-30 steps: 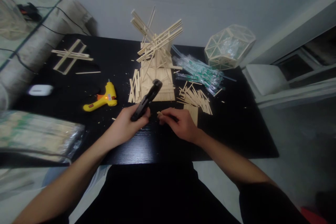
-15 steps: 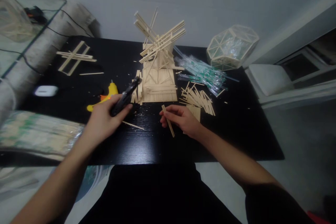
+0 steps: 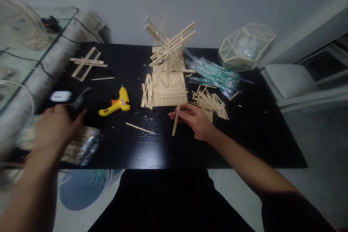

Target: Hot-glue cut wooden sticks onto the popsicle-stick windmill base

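Observation:
My left hand [image 3: 56, 127], smeared by motion, is at the left over the packet of sticks. Its fingers are closed round a black hand tool [image 3: 81, 99], whose exact kind is too blurred to make out. My right hand [image 3: 197, 119] pinches a few short wooden sticks [image 3: 175, 123] near their upper end, tilted above the table. Just behind that hand stands a model windmill [image 3: 170, 79] built of thin sticks, with crossed sails. A yellow glue gun [image 3: 116, 105] lies between my hands, and a single loose stick [image 3: 140, 128] is in front of it.
Cut sticks [image 3: 213, 105] lie in a heap on the right, near plastic-wrapped packets [image 3: 214, 74]. A cross-shaped stick frame [image 3: 88, 63] and a white case [image 3: 61, 96] are on the left. A geometric frame [image 3: 246, 47] stands at the back right of the black table [image 3: 261, 137].
My left hand has moved left with the black tool, away from the glue gun, which now shows fully. The sticks in my right hand have turned and now lean the other way.

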